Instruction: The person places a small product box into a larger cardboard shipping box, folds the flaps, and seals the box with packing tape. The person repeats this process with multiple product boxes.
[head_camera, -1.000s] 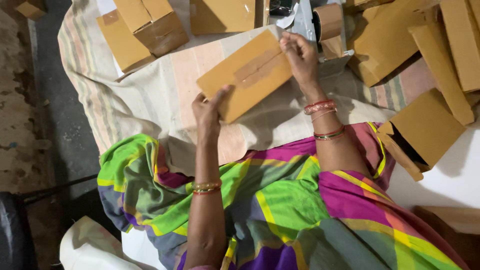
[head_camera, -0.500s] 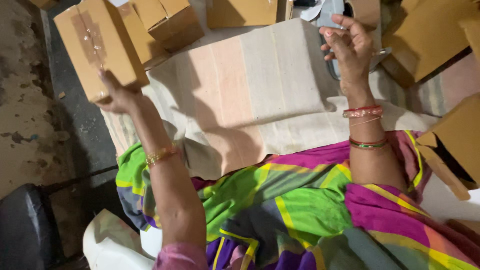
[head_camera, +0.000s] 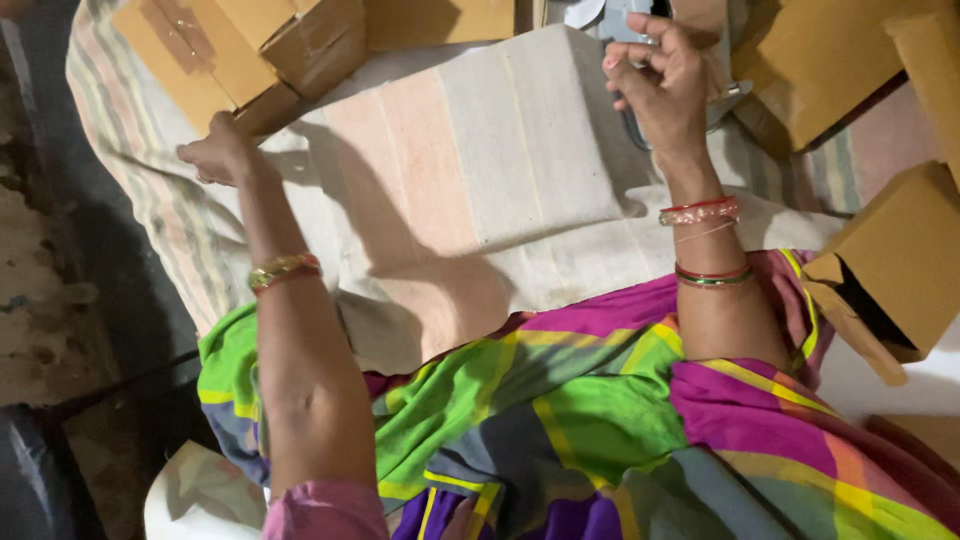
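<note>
Since the earlier frame, the left hand (head_camera: 215, 155) has let go of the taped cardboard box (head_camera: 190, 55), which now lies at the far left edge of the striped cloth (head_camera: 480, 170), leaning against another box (head_camera: 315, 40). That hand rests just beside the taped box, its fingers curled loosely and holding nothing. Across the cloth, at its far right corner, the right hand (head_camera: 665, 90) has its fingers closed around a grey tape dispenser (head_camera: 640, 25), partly hidden behind the hand. More boxes (head_camera: 900, 260) stand off the right side of the cloth. Nearer than the cloth, a bright striped garment (head_camera: 560, 410) covers the lap.
</note>
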